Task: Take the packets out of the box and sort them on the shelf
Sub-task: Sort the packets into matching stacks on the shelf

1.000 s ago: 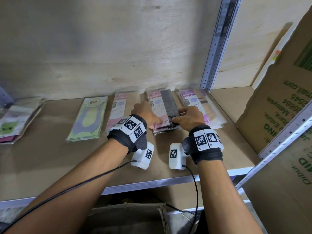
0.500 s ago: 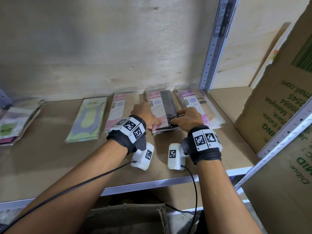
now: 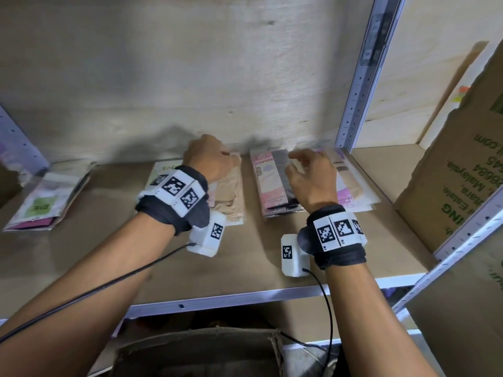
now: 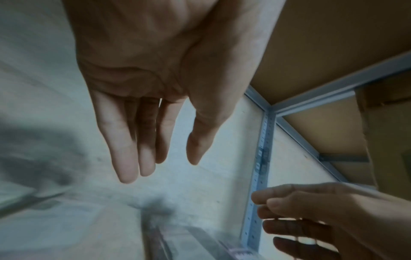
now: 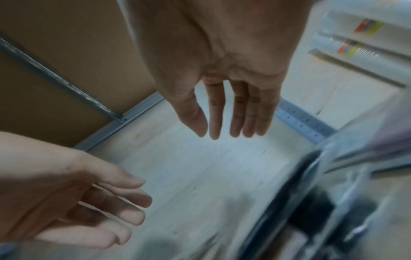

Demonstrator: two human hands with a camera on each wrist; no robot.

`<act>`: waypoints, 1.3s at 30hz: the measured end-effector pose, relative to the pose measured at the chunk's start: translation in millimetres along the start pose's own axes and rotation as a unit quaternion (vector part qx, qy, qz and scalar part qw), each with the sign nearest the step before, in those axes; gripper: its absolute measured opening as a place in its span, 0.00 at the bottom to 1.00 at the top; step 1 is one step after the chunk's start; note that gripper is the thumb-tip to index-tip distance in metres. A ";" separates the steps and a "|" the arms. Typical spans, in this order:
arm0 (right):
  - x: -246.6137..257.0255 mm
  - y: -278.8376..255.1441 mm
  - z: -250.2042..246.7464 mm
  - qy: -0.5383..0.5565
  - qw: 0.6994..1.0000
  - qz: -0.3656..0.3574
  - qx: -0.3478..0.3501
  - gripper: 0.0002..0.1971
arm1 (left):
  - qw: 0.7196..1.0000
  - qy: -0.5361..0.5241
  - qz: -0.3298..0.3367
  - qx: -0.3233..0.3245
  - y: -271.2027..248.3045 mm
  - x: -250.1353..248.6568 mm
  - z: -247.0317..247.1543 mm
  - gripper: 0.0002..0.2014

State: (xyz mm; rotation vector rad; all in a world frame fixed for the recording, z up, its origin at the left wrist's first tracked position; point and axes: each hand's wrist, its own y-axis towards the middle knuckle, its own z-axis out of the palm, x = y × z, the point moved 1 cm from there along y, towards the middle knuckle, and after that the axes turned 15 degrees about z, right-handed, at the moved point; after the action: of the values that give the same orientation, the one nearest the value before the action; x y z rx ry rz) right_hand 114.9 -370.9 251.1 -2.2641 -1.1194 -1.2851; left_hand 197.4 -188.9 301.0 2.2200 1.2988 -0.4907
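Nothing is held by either hand: the left hand (image 3: 211, 156) and the right hand (image 3: 310, 176) are both loose, with fingers straight and apart. Below them the shelf (image 3: 81, 254) is seen, and the box (image 3: 201, 352) is lower, nearer the body. The pink and black packet stack (image 3: 272, 183) lies just under the right hand, long side pointing away. The tan packet (image 3: 231, 197) lies under the left hand.
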 end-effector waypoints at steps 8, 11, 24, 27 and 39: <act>33.3 -43.3 56.3 0.102 0.968 0.008 0.229 0.14 | 0.990 -0.100 -0.096 -0.008 -29.8 78.8 -19.7 0.11; 33.1 -48.4 69.0 0.024 0.972 0.028 0.231 0.20 | 0.980 -0.154 -0.119 0.027 -40.8 88.4 -11.7 0.14; 30.3 -47.1 74.7 0.015 0.969 0.070 0.235 0.24 | 0.963 -0.232 -0.128 0.055 -45.1 83.0 10.6 0.17; 28.7 -45.5 75.3 0.020 0.969 0.071 0.235 0.24 | 0.965 -0.223 -0.123 0.062 -44.7 81.9 10.0 0.16; 73.5 -60.3 76.8 0.100 0.979 -0.047 0.170 0.07 | 0.980 -0.159 -0.117 -0.022 -50.2 136.4 -83.7 0.13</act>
State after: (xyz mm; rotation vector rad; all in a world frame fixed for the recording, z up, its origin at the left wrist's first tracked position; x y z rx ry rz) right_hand 136.2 -251.1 263.0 -1.8133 -1.2735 -1.2161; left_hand 222.1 -24.3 281.1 1.8667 1.3830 -0.8582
